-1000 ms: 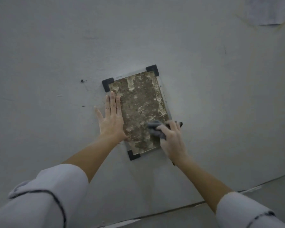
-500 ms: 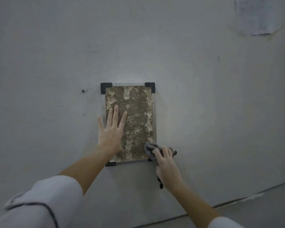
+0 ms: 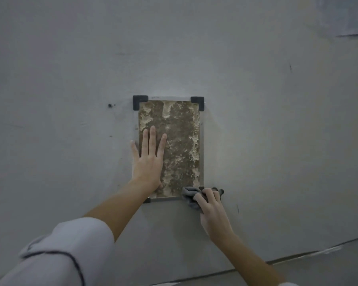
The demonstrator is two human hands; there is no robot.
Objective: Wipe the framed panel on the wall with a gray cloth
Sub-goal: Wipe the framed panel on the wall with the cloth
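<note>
- Right in the middle of the gray wall (image 3: pixel 277 141) hangs the framed panel (image 3: pixel 180 141). It is a tall rectangle and it stands straight.
- Left of it, a small dark spot (image 3: pixel 110 105) sits on the wall, near the panel's top.
- Across its face, the panel is brown with pale, patchy bits, like old peeling paint. A thin silver edge goes around it.
- Up top, a black corner piece (image 3: pixel 140 102) sits on the left and another black corner piece (image 3: pixel 197 102) on the right. A little bit of black shows at the bottom left too.
- Down at the lower left, a white sleeve (image 3: pixel 66 250) with a dark line covers the left arm, which reaches up to the panel.
- On the panel's left part, the left hand (image 3: pixel 148 162) lies flat. Its fingers are straight, point up and are a little spread. The little finger is past the edge, on the wall. This hand holds nothing.
- At the panel's bottom right corner, the gray cloth (image 3: pixel 189 196) is bunched up. It touches the frame and hides that corner.
- Over the cloth, the right hand (image 3: pixel 213 213) has its fingers curled, gripping it and pressing it on the corner. Its arm comes up from the lower right.
- Far up on the right, a pale paper (image 3: pixel 343 17) is on the wall. It is too blurry to read.
</note>
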